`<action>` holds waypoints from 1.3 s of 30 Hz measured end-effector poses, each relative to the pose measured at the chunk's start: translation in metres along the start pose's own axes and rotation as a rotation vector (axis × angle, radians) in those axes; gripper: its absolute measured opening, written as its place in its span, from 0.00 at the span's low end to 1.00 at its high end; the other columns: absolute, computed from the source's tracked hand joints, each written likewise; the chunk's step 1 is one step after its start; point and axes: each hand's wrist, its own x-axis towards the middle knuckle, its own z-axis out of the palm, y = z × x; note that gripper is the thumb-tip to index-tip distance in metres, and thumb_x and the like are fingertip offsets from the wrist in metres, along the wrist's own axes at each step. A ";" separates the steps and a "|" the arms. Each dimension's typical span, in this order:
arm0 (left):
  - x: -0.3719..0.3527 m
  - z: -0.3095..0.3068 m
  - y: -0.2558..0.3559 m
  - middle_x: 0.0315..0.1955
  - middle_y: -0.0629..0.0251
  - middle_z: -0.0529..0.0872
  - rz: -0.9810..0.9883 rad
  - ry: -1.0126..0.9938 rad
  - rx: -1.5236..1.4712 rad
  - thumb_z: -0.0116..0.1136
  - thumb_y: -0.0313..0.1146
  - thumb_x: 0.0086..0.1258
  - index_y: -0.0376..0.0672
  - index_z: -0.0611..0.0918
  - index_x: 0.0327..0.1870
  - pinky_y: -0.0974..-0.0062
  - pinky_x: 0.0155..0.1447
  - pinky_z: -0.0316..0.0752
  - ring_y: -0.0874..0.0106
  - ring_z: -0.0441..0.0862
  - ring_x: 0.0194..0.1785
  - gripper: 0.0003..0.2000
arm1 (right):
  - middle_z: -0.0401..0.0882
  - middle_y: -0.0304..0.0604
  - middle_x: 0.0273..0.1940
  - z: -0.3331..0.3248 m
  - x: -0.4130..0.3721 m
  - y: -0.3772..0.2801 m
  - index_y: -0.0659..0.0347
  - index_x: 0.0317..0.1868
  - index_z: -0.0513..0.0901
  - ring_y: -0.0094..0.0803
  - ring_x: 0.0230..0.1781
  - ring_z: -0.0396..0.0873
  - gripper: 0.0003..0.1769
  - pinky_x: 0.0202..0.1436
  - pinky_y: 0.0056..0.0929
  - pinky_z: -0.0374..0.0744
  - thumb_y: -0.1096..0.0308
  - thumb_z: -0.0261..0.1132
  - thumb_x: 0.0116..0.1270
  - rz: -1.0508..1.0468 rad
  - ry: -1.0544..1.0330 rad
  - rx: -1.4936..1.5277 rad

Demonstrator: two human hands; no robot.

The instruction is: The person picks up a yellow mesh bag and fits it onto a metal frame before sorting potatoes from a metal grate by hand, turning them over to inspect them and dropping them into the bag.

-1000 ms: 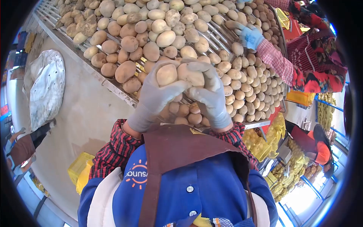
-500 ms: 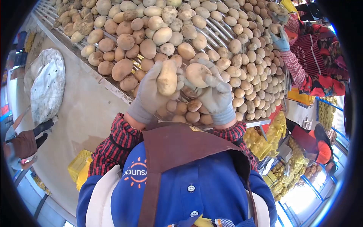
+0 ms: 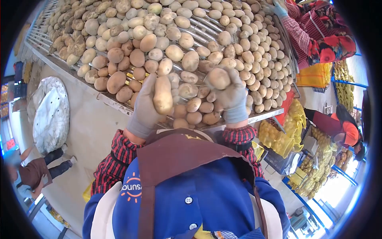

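Observation:
My left hand [image 3: 144, 111], in a grey glove, is closed around a long pale potato [image 3: 162, 95] held upright over the near edge of the sorting table [image 3: 106, 98]. A rounder potato [image 3: 219, 78] sits in the fingers of my gloved right hand [image 3: 232, 99], a short way to the right. Both hands hover just above the heap of potatoes [image 3: 175, 44] that covers the roller bars of the table. The two hands are apart, with loose potatoes lying between and below them.
A co-worker in a red patterned top [image 3: 322, 32] stands at the table's far right. Yellow mesh bags of potatoes [image 3: 278, 139] pile below the table on the right. A white sack [image 3: 51, 113] lies on the floor at left, near another person's legs [image 3: 43, 169].
My hands have drawn apart, each keeping its own potato. The left potato now stands upright. The co-worker's gloved hand has pulled back from the heap toward the far right corner.

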 end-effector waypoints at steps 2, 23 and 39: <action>-0.014 0.011 0.001 0.43 0.61 0.84 -0.010 -0.077 -0.035 0.39 0.51 0.87 0.36 0.76 0.59 0.74 0.47 0.82 0.71 0.83 0.43 0.24 | 0.80 0.47 0.56 -0.032 -0.003 -0.017 0.65 0.60 0.78 0.38 0.59 0.80 0.18 0.60 0.45 0.82 0.61 0.58 0.79 -0.183 0.135 -0.866; -0.074 -0.056 0.049 0.47 0.56 0.84 0.156 0.041 -0.305 0.45 0.51 0.85 0.41 0.78 0.58 0.64 0.52 0.83 0.64 0.83 0.47 0.21 | 0.79 0.53 0.56 0.026 0.111 0.066 0.58 0.64 0.76 0.52 0.61 0.74 0.33 0.68 0.51 0.68 0.62 0.70 0.57 -0.404 -0.255 -2.005; -0.011 -0.037 0.053 0.67 0.51 0.78 -0.132 0.010 -0.263 0.44 0.53 0.83 0.45 0.69 0.75 0.68 0.46 0.82 0.55 0.83 0.61 0.28 | 0.78 0.56 0.59 0.088 0.120 0.035 0.60 0.63 0.77 0.53 0.62 0.76 0.33 0.66 0.46 0.76 0.59 0.75 0.59 -0.218 -0.352 -1.264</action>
